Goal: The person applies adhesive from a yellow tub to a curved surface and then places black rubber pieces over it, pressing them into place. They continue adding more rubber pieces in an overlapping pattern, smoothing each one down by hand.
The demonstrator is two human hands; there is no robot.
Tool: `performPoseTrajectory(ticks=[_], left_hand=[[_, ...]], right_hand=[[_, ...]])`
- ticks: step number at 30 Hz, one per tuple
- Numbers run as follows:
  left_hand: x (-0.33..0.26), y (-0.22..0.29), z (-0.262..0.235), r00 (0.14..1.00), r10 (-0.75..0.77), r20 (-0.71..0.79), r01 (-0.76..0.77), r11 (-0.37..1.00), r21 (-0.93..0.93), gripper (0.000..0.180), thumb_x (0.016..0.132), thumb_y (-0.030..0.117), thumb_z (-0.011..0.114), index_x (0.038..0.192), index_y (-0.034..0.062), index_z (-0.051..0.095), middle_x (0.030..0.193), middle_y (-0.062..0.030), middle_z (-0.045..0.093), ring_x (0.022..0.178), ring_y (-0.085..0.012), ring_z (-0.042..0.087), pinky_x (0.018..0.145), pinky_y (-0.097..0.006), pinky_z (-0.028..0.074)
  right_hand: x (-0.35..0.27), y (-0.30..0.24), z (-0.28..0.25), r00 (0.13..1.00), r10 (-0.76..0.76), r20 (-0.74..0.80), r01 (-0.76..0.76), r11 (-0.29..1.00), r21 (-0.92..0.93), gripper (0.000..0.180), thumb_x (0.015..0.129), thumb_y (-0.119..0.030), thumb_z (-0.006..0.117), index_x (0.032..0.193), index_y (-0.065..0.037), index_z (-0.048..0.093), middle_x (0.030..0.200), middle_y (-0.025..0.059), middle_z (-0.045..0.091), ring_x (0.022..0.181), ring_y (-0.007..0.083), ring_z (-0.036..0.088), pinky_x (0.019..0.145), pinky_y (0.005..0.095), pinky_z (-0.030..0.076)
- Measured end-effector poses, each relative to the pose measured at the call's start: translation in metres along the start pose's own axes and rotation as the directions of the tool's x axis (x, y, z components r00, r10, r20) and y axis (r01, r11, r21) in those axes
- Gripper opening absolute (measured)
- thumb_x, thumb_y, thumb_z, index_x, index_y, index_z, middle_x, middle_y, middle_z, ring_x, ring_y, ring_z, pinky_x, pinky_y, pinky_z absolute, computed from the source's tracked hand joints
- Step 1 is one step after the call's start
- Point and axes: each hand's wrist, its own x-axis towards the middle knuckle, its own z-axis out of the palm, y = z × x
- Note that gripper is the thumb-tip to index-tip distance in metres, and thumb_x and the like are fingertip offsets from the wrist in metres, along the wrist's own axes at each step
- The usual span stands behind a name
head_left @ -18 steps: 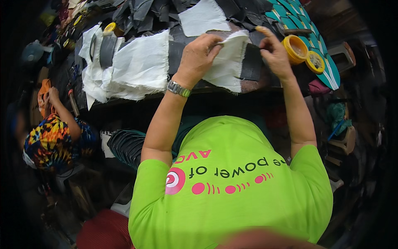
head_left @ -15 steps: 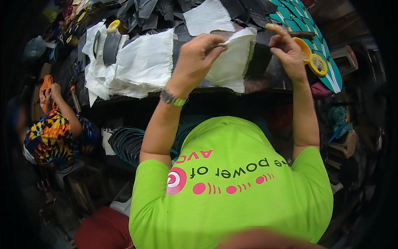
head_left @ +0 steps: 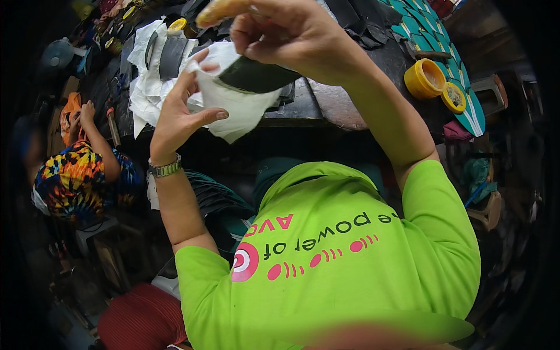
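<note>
White backing sheet (head_left: 236,108) with a dark leather-like piece (head_left: 259,76) stuck to it is held up in the air above the near edge of the desk (head_left: 332,105), close to the camera. Left hand (head_left: 178,114) pinches the sheet's left edge between thumb and fingers, while the right hand (head_left: 286,32) has its fingers closed on the top of the dark piece. Farther out on the desk lie more white sheets (head_left: 146,76), a yellow pot (head_left: 424,79) with its lid (head_left: 452,96) beside teal pieces (head_left: 466,108), and another person (head_left: 81,169) sits at far left.
</note>
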Motion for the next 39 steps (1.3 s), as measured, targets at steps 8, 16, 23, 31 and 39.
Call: performPoseTrajectory(ticks=[8,16,23,31,39], left_hand=[[-0.036,-0.007,-0.074,0.975,-0.151,-0.163,0.121,0.976,-0.184,0.066,0.08,-0.002,0.075,0.142,-0.0024,0.051,0.128,-0.0078,0.064,0.113,-0.0138,0.061,0.096,-0.027,0.05],[0.064,-0.048,-0.12,0.971,-0.237,0.0,0.218,0.894,0.391,0.058,0.079,0.011,0.082,0.133,0.0028,0.062,0.117,-0.0075,0.069,0.104,-0.0134,0.062,0.093,-0.027,0.049],[0.099,-0.103,-0.115,0.965,-0.262,-0.021,0.236,0.831,0.503,0.058,0.074,0.011,0.085,0.129,0.0064,0.066,0.112,-0.01,0.072,0.102,-0.0211,0.066,0.095,-0.03,0.048],[0.094,-0.073,-0.115,0.841,0.143,-0.522,0.323,0.642,0.696,0.05,0.084,0.024,0.082,0.13,0.011,0.067,0.115,-0.009,0.069,0.107,-0.0202,0.063,0.094,-0.034,0.05],[0.056,-0.025,0.052,0.961,0.193,-0.199,-0.148,0.965,0.217,0.033,0.087,0.014,0.077,0.119,0.0049,0.071,0.11,-0.0089,0.07,0.102,-0.0195,0.066,0.091,-0.033,0.051]], right_hand=[[0.039,0.02,0.0,0.99,0.116,-0.086,-0.088,0.956,0.281,0.043,0.085,0.008,0.06,0.127,-0.003,0.061,0.087,-0.0008,0.062,0.075,0.0054,0.057,0.064,0.0213,0.048],[0.047,0.135,-0.008,0.896,0.131,-0.425,-0.196,0.974,-0.114,0.036,0.087,0.005,0.063,0.121,-0.004,0.068,0.089,0.0036,0.066,0.078,0.0103,0.064,0.069,0.0278,0.059],[0.009,0.168,-0.038,0.814,0.069,-0.577,-0.33,0.872,-0.362,0.046,0.1,-0.016,0.06,0.145,-0.015,0.052,0.088,0.0047,0.064,0.075,0.0105,0.061,0.062,0.0264,0.053],[-0.046,0.129,-0.143,0.735,-0.27,-0.622,-0.516,0.373,-0.771,0.066,0.087,-0.016,0.073,0.148,-0.02,0.048,0.099,0.0131,0.069,0.084,0.025,0.068,0.08,0.0376,0.056],[-0.063,0.136,-0.164,0.682,-0.22,-0.698,-0.658,0.232,-0.716,0.065,0.085,-0.006,0.066,0.146,-0.019,0.048,0.114,0.0205,0.065,0.104,0.0396,0.065,0.091,0.0472,0.053]])
